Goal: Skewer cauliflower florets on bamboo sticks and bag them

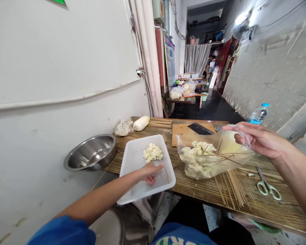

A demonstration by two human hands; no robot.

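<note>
My right hand (255,137) is closed on the gathered edge of a clear plastic bag (225,163), holding it up over the right side of the table. Cauliflower pieces (197,161) bunch at the bag's left end, and a few thin sticks show against it. Inside a white plastic tray (129,153), cauliflower florets (153,153) lie in a small pile towards the far end. My left hand (150,173) is over the tray just nearer than that pile, thumb stretched out and fingers apart, with nothing visible in it.
Left of the tray stands a steel bowl (91,153). A white radish (141,123) lies behind. A cleaver (200,129) rests on a cutting board (180,134). Bamboo skewers (234,187), scissors (266,187) and a water bottle (259,114) are at the right.
</note>
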